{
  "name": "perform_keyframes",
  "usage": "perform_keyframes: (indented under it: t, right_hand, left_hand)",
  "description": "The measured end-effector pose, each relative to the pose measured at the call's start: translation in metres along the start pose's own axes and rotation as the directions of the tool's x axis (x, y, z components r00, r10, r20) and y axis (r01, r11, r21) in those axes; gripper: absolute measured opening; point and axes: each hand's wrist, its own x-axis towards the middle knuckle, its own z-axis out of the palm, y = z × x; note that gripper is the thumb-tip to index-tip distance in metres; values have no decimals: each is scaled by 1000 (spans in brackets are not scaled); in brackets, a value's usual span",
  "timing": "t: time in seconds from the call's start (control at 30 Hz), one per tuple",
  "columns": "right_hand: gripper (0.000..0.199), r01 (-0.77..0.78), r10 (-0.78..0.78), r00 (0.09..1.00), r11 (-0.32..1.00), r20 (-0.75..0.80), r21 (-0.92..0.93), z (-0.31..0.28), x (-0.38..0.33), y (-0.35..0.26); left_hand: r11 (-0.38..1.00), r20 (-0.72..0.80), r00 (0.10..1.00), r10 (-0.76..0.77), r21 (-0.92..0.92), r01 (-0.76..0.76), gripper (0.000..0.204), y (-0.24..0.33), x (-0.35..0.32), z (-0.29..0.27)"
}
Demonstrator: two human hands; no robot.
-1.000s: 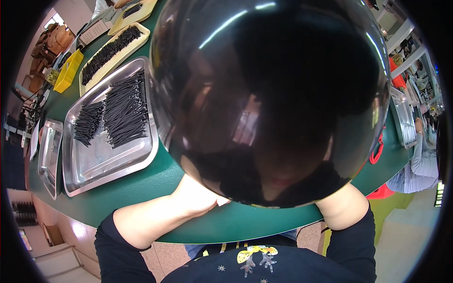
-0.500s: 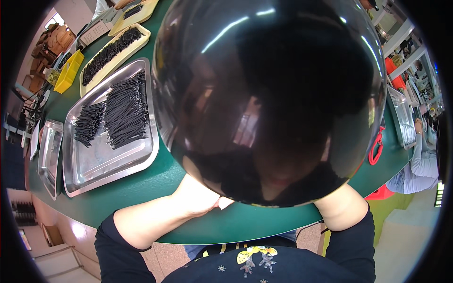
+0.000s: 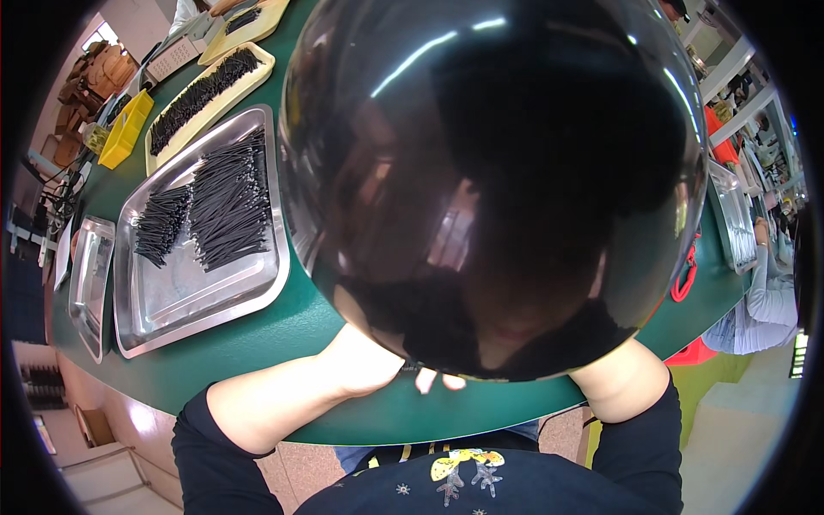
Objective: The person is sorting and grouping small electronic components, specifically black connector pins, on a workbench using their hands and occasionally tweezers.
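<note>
A dark green surface (image 3: 386, 416) carries everything here, its middle hidden from view. On the left sits a large metal tray (image 3: 172, 300) — with a narrower metal tray (image 3: 90, 292) just beside it. Beyond them lie a pale yellow tray (image 3: 245, 90), a bright yellow bin (image 3: 126, 133) and a second pale tray (image 3: 268, 26). Rightward — a red looped item (image 3: 685, 279) and, near the edge, another metal tray (image 3: 732, 219).

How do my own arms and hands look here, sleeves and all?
The left sleeve and right sleeve are very dark and plain. The left forearm and right forearm are bare beyond them. The left hand shows no glove; a glossy dark dome hides much, so rings can't be judged.
</note>
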Motion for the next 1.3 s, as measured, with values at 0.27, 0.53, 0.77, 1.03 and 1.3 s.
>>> perform_keyframes:
  t: [0.27, 0.53, 0.77, 1.03, 1.3]
  right_hand:
    - [62, -100, 68, 966, 988, -250, -116, -25, 0, 8]
    - [62, -85, -7, 955, 951, -297, -297, -24, 0, 4]
    - [72, 39, -28, 999, 896, 32, -443, -36, -1, 2]
    - [76, 78, -112, 993, 879, -44, -471, -29, 3, 0]
    - [74, 65, -139, 984, 861, -110, -505, -31, -3, 4]
  left_hand:
    - [993, 37, 999, 31, 117, -35, 21, -3, -2, -3]
    - [997, -134, 989, 60, -42, -66, 18, -1, -5, -1]
    - [961, -34, 999, 23, -274, -31, 17, -5, -4, -2]
    - [996, -159, 985, 62, -49, -71, 15, 3, -5, 4]
    - [995, -130, 987, 98, 1, -98, 16, 1, -5, -1]
